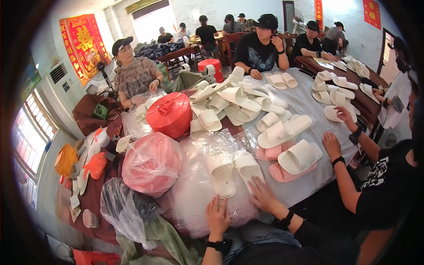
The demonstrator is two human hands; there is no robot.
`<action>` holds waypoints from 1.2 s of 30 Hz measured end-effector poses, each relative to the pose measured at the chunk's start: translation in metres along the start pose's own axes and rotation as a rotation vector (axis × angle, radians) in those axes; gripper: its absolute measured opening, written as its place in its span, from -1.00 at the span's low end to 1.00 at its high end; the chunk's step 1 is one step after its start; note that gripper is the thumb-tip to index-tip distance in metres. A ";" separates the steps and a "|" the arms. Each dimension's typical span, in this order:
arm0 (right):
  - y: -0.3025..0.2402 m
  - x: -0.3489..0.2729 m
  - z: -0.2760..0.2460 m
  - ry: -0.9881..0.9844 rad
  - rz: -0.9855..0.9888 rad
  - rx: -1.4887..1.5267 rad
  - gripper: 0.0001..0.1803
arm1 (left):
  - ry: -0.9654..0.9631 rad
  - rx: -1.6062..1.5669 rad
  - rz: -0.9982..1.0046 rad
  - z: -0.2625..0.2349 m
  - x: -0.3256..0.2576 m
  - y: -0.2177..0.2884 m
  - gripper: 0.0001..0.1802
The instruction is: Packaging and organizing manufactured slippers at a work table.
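Left hand [217, 218]: open, fingers extended, tips at the near end of the left cream slipper [221, 176]. Right hand [266, 198]: open, fingers spread upon the right cream slipper [247, 168]. Said pair: side by side, at 12 o'clock from the hands, laid on clear plastic bags [187, 207] atop the counter [95, 196].

Bearings from the pair. 3 o'clock: pink slippers [291, 173], with cream slippers [300, 157] resting over them. 9 o'clock: pink bundle [152, 163], wrapped in clear plastic. Between 10 and 11: red roll [169, 115]. 12 o'clock: heap of cream slippers [232, 101], loosely piled; beyond, a seated person [260, 51], black top. 10 o'clock, farthest: red wall hanging [84, 46].
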State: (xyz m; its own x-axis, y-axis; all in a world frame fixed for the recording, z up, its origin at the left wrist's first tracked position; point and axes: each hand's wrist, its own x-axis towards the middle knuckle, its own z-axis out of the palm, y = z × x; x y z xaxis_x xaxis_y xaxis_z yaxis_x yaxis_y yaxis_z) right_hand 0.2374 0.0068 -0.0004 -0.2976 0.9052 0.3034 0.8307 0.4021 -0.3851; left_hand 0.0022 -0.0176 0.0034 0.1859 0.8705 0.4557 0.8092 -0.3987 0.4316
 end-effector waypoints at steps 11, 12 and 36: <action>-0.020 0.007 -0.004 0.039 -0.075 -0.134 -0.41 | -0.072 0.019 -0.006 -0.003 -0.003 -0.002 -0.45; -0.016 -0.003 -0.008 0.043 -0.046 -0.145 -0.41 | -0.088 0.002 0.016 -0.003 -0.001 0.001 -0.45; 0.042 0.134 -0.205 0.127 0.323 1.173 -0.19 | -0.058 -0.001 0.016 -0.004 0.005 0.006 -0.53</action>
State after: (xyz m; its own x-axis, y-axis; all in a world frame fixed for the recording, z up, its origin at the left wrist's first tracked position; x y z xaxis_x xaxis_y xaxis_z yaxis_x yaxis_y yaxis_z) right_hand 0.3287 0.1170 0.2031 -0.0537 0.9929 0.1058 -0.0897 0.1007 -0.9909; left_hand 0.0052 -0.0171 0.0112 0.2307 0.8793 0.4166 0.8051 -0.4130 0.4258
